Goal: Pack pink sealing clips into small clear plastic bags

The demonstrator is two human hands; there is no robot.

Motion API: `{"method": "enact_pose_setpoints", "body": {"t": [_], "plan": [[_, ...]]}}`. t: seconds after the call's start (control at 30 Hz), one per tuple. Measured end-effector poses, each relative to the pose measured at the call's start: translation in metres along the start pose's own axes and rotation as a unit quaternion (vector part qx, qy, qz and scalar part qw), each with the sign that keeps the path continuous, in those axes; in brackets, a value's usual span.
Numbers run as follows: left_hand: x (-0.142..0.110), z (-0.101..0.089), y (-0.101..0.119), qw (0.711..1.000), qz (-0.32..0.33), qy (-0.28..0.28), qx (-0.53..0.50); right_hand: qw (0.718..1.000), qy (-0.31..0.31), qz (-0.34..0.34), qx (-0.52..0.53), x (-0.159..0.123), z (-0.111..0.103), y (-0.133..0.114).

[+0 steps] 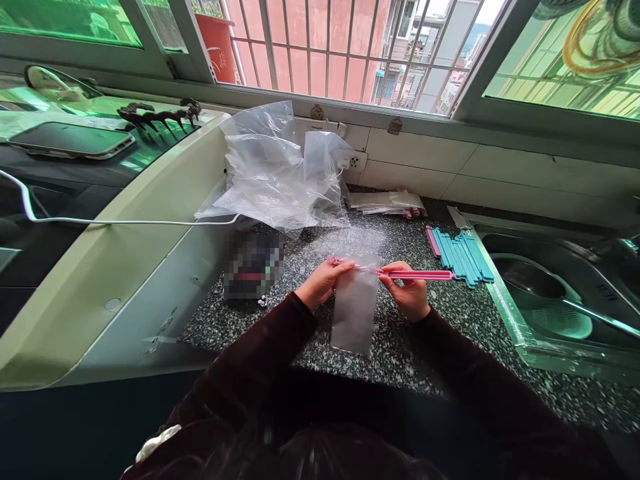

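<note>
A clear plastic bag (354, 317) hangs down over the speckled counter, its top edge between my two hands. My left hand (323, 281) is closed on the bag's upper left corner, thumb on top, with a small pink end piece showing just beyond it. In the fingers of my right hand (407, 295) is a long pink bag sealing clip (425, 275), which sticks out to the right. Its left end meets the bag's upper right corner. To the right lies a row of blue clips (463, 257) with a pink one at its left.
Loose clear plastic bags (280, 173) are heaped at the back. Flat bags with pink ends (385, 202) lie by the wall. A blurred dark object (254, 267) stands left of my hands. A sink (530, 333) is at the right; a white cable (165, 222) crosses the left.
</note>
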State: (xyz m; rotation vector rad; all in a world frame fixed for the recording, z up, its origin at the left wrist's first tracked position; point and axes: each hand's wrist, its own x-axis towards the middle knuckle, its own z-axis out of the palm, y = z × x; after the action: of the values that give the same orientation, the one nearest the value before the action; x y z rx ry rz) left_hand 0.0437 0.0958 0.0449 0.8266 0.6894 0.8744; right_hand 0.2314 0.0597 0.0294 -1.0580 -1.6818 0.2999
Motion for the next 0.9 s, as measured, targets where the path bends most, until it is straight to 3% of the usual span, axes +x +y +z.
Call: {"method": "enact_pose_setpoints", "body": {"t": [0.9], "plan": [[0.0075,-0.0072,-0.0075,0.997,-0.003,0.071,0.020,0.995,-0.065,0.074,-0.003,-0.0008,-0.0013,-0.0006]]}}
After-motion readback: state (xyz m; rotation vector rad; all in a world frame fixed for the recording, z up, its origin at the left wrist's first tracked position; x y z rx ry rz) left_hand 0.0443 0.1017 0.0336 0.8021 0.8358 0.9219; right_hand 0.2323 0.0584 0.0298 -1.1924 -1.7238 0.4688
